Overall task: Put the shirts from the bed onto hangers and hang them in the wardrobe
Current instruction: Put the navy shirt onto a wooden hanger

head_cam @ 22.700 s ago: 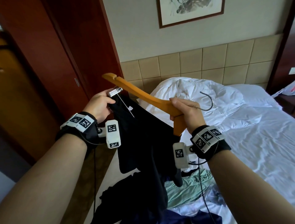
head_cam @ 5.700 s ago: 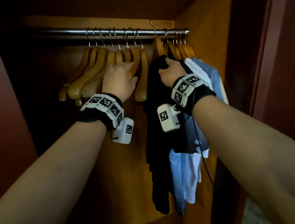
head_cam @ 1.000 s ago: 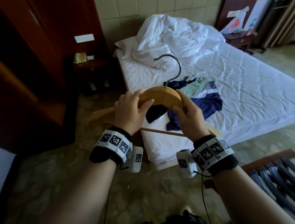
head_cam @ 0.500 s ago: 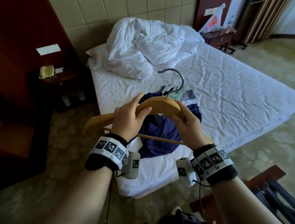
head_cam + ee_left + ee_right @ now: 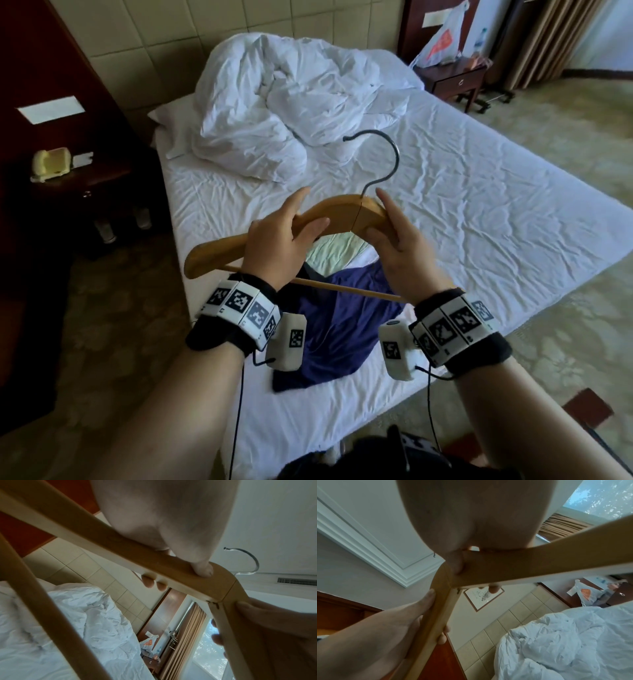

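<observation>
I hold an empty wooden hanger [image 5: 337, 210] level over the near edge of the bed, its metal hook [image 5: 388, 161] pointing up. My left hand [image 5: 301, 219] grips the left arm beside the centre joint, thumb on the near face [image 5: 203, 570]. My right hand [image 5: 385, 219] grips the right arm just past the joint, thumb pressed on the wood [image 5: 456, 562]. Under the hanger lies a crumpled dark blue shirt [image 5: 342, 329] with a pale green shirt [image 5: 337, 251] behind it. My wrists hide part of the pile.
The white bed sheet [image 5: 479, 212] spreads to the right, with a bunched duvet [image 5: 291, 99] at the headboard. A dark nightstand with a phone [image 5: 51, 164] stands left of the bed. Another nightstand [image 5: 452, 80] carries a plastic bag [image 5: 442, 44] at the far side.
I have come closer to the bed, and the shirt pile now lies right under the hanger. Both hands keep the same grip on the hanger.
</observation>
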`<state>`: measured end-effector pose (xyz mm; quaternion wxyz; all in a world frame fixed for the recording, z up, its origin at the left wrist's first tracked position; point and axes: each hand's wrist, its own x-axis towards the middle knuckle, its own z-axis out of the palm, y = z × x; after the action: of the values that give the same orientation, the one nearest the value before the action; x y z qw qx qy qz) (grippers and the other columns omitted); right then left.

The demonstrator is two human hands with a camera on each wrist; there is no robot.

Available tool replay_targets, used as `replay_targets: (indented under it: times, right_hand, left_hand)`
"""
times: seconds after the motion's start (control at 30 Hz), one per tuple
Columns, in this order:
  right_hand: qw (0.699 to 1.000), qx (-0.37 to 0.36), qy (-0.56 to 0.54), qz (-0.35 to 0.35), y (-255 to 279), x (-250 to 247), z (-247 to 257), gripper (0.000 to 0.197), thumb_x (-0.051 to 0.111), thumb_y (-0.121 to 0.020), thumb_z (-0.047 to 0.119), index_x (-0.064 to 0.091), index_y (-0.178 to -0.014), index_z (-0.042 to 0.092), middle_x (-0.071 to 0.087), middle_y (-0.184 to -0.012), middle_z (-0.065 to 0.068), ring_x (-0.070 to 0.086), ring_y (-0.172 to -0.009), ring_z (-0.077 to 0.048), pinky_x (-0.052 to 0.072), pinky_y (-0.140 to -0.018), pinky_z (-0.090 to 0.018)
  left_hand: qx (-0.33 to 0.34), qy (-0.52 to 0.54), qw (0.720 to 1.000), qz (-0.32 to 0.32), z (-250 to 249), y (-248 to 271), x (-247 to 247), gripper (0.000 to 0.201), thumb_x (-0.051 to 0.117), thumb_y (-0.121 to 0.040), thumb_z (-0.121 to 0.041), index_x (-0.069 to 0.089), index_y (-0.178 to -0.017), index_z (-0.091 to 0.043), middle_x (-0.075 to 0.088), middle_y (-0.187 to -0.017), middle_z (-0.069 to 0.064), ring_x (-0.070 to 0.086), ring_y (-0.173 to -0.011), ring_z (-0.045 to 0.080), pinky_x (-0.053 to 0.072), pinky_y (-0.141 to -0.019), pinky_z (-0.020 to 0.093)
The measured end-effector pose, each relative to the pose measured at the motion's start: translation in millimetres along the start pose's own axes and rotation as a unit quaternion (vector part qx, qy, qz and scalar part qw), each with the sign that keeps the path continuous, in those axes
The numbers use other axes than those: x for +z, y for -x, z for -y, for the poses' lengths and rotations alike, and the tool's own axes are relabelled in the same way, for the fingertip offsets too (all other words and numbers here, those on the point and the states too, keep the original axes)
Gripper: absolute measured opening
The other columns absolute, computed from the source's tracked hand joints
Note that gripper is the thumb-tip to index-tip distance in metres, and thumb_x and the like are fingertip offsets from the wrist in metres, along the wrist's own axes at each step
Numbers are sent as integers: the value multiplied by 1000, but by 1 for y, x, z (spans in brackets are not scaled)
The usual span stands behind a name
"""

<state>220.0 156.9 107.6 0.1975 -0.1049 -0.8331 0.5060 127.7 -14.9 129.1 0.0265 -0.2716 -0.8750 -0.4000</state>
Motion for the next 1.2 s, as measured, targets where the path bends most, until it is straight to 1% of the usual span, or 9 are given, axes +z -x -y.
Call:
replay_targets:
  times: [0.1, 0.2, 0.3, 0.53, 0.7, 0.77, 0.9, 1.07, 1.2]
  right_hand:
    - [999, -35, -7, -14, -36, -8, 4, 50, 54, -93, 16, 44, -142, 17, 56, -126, 2, 53, -115, -13, 39, -95, -18]
    - [999, -48, -13, -16, -65, -17, 8, 40, 54, -91, 9, 53, -131, 8, 57, -123, 0, 55, -106, -12, 40, -85, -13]
    - [998, -40, -25, -45, -87, -27, 8, 44, 53, -85, 19, 54, -128, 22, 59, -110, -2, 56, -92, -9, 42, -80, -16]
    - [998, -32, -4, -54, -135, -62, -13, 43, 54, -81, 24, 48, -120, 40, 62, -115, -6, 59, -102, -13, 47, -87, -22]
    - [997, -30, -38, -54, -178, -88, -52, 38, 60, -88, 11, 56, -122, 26, 61, -109, -4, 58, -90, -3, 45, -78, -12]
    - [997, -28, -52, -42, -201, -99, -73, 38, 61, -87, 12, 56, -119, 31, 62, -106, -4, 58, -88, -7, 47, -78, -15]
    - [998, 1, -58, 9, -245, -127, -117, 39, 58, -81, 23, 57, -116, 38, 64, -104, -4, 60, -86, -10, 52, -80, -29]
    - [987, 31, -81, 133, -294, -165, -161, 35, 68, -85, 10, 59, -113, 30, 65, -93, 5, 60, -72, 4, 45, -68, -11]
    - [944, 67, -100, 308, -324, -165, -179, 43, 73, -81, 16, 61, -118, 35, 69, -96, 10, 67, -76, -10, 52, -71, -19]
  left_hand:
    - [20, -6, 999, 27, -5, -39, 8, 59, 58, -92, -45, 42, -144, -24, 59, -85, -5, 62, -87, 22, 44, -95, 48]
    - [39, -4, 999, 36, -8, -72, 14, 60, 57, -92, -48, 41, -145, -26, 56, -83, -7, 61, -89, 22, 43, -96, 48]
    - [53, 11, 997, 55, -11, -103, 20, 60, 55, -92, -49, 39, -146, -28, 52, -77, -16, 56, -84, 15, 43, -96, 49]
    - [73, 33, 991, 105, -19, -162, 54, 61, 46, -96, -52, 26, -150, -33, 66, -89, -6, 61, -89, 20, 42, -97, 51]
    - [70, 1, 989, 127, -19, -200, 85, 57, 46, -99, -43, 26, -151, -30, 65, -89, -3, 61, -84, 19, 46, -89, 46]
    - [46, -27, 992, 115, -14, -217, 98, 59, 44, -98, -47, 25, -151, -31, 68, -91, -1, 62, -86, 20, 47, -88, 45]
    - [-1, -30, 997, 72, -19, -245, 137, 61, 48, -96, -47, 28, -151, -31, 68, -87, -6, 63, -84, 18, 47, -92, 42]
    - [-53, -21, 995, 76, -31, -275, 190, 60, 54, -95, -40, 30, -150, -31, 69, -92, -11, 64, -92, 15, 42, -100, 45]
    - [-92, -52, 990, 88, -21, -279, 208, 63, 58, -93, -37, 29, -149, -32, 68, -93, -14, 63, -93, 18, 40, -101, 49]
